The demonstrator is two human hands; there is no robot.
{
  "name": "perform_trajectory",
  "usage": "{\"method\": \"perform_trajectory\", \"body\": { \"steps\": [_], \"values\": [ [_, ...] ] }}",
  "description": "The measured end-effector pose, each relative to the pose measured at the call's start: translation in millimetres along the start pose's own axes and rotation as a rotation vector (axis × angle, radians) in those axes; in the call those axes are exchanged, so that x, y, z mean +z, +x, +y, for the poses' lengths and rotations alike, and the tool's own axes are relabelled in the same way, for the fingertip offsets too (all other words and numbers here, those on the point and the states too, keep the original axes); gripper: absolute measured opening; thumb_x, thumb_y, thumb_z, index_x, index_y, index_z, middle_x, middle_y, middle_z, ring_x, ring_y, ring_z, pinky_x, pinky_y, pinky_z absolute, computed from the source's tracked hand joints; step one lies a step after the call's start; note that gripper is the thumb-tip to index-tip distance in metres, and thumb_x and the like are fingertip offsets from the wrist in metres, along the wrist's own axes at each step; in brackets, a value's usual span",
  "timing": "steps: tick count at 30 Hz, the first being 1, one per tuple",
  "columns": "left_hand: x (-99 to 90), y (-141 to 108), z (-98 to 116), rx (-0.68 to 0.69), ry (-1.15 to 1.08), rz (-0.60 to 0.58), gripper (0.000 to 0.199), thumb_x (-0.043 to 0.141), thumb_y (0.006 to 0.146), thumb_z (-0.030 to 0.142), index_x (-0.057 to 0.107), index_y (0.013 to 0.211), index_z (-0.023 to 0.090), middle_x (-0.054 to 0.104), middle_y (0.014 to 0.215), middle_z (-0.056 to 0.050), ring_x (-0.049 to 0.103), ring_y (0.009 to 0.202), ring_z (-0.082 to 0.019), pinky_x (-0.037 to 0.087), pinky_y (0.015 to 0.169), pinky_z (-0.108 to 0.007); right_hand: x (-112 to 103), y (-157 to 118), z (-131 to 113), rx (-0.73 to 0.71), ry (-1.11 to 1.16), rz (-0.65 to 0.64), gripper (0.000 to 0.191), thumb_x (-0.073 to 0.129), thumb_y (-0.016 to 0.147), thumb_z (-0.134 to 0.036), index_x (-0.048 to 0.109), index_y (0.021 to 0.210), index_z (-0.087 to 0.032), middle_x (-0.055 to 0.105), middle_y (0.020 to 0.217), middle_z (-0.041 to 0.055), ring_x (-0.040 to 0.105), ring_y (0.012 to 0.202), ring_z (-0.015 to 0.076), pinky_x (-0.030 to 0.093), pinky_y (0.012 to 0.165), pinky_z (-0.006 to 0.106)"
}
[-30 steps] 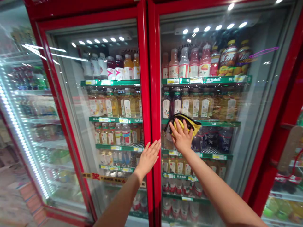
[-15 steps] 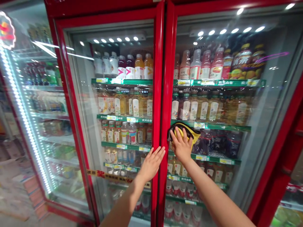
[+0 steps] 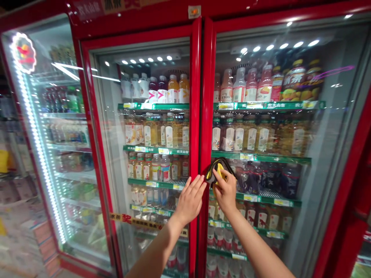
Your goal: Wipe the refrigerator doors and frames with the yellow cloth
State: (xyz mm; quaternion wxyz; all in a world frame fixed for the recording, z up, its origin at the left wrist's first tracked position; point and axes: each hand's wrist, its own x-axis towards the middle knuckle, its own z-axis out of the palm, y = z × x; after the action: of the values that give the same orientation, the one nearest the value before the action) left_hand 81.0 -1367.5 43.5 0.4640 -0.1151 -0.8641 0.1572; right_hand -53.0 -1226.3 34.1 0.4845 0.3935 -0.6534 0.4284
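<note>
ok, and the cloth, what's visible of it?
The cloth is soft-looking fabric, yellow and grey with a dark edge, bunched and folded. The right hand holds it against the glass door, its left edge at the red frame. The left hand is close beside it; whether they touch is unclear.

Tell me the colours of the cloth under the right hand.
The cloth is yellow and dark grey to black; the head view shows it.

"农夫山泉" is printed on a green shelf-edge strip (image 3: pixel 269 105), "冰茶" on a dark yellow-capped bottle (image 3: pixel 295 81), "奖" on a long tan sticker (image 3: pixel 145 224).
</note>
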Motion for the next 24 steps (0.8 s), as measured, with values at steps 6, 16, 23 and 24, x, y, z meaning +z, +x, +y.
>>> {"method": "perform_trajectory", "body": {
  "steps": [6,16,23,24],
  "values": [
    [-6.5,20,10,-0.137,-0.076,0.213,0.073,0.042,0.096,0.01,0.013,0.162,0.023,0.028,0.168,-0.012,0.027,0.155,-0.027,0.037,0.123,-0.057,29,25,-17,0.165,0.326,-0.011,0.045,0.06,0.091,-0.037,0.065,0.136,-0.031,0.059,0.108,0.0081,0.059,0.104,0.0263,0.051,0.095,0.047],
    [15.7,58,40,-0.27,0.12,0.144,0.08,0.045,0.096,0.012,0.003,0.163,0.015,0.016,0.169,-0.016,0.009,0.157,-0.033,0.031,0.124,-0.058,-4,36,8,0.593,1.118,-0.35,0.081,0.019,0.097,-0.075,0.057,0.145,-0.021,0.049,0.156,0.0111,0.043,0.146,0.0267,0.033,0.122,0.049],
    [45.6,65,51,-0.458,0.224,0.075,0.099,0.064,0.091,0.03,-0.002,0.162,0.009,0.004,0.167,-0.028,0.017,0.154,-0.041,0.037,0.12,-0.056,-13,40,14,0.741,1.31,-0.3,0.082,0.03,0.089,-0.084,0.058,0.143,-0.028,0.062,0.143,0.0116,0.052,0.139,0.0294,0.033,0.12,0.056],
    [50.0,65,49,-0.477,0.228,0.069,0.106,0.07,0.087,0.035,0.0,0.163,0.012,-0.001,0.167,-0.028,0.016,0.153,-0.044,0.037,0.119,-0.059,-16,38,18,0.725,1.25,-0.276,0.079,0.033,0.091,-0.081,0.058,0.143,-0.028,0.064,0.142,0.0123,0.054,0.137,0.0302,0.036,0.118,0.058]
  ]
}}
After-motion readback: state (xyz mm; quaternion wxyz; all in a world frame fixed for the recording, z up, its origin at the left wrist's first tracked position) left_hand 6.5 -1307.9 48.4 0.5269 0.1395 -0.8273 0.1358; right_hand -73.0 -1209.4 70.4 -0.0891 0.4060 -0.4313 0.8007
